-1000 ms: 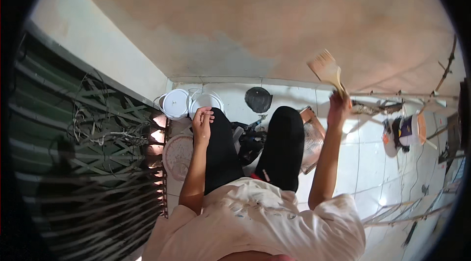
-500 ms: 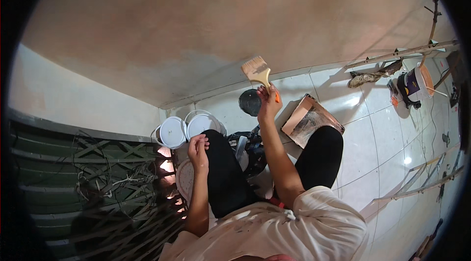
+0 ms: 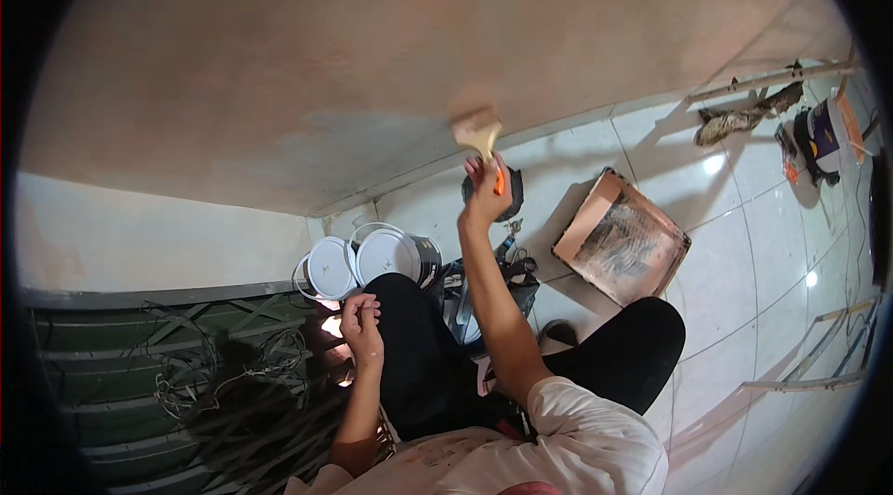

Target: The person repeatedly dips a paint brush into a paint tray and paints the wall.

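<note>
Your right hand is raised, fingers wrapped around a paintbrush whose bristles meet the wall.

You grip the brush by its orange handle with the bristle end up, so the pale bristles press flat on the tan wall just above the floor line (the brush tip is blurred). Your left hand rests loosely curled on your left knee, holding nothing that I can make out, likely to steady you as you crouch. Two white paint buckets stand just beside that knee, against the wall's foot. An open cardboard box lies on the white tiled floor to your right, and a dark round lid sits behind your wrist. A green metal gate with tangled wire crowds your left side.
</note>
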